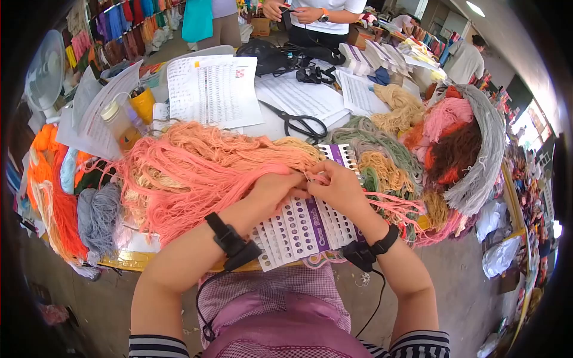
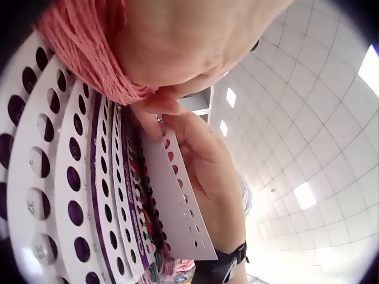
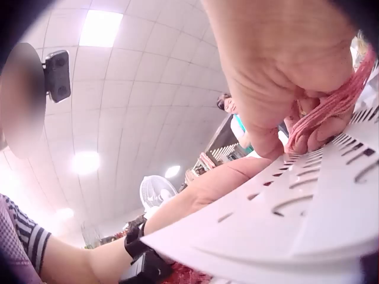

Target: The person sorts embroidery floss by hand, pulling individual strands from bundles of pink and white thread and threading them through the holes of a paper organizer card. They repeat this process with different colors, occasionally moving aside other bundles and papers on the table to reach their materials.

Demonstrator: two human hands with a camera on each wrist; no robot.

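Both hands meet over a fan of white punched thread cards (image 1: 298,224) with purple "Cross Stitch" strips. My left hand (image 1: 277,191) grips pink thread (image 2: 89,53), and the thick salmon-pink hank (image 1: 173,197) spreads away to its left. Close against it, my right hand (image 1: 340,188) has curled fingers with pink strands (image 3: 334,106) running through them. Loose pink ends (image 1: 397,206) trail out to the right. In the left wrist view one card (image 2: 174,195) stands up beside the right hand's fingers (image 2: 201,139). The meeting fingertips partly hide the card holes there.
Black scissors (image 1: 301,122) lie behind the cards, near printed sheets (image 1: 212,89). Grey, orange and green thread hanks (image 1: 477,149) crowd the right side; orange and grey ones (image 1: 98,215) hang at the left. A jar (image 1: 119,122) stands back left. Another person (image 1: 325,18) stands across the table.
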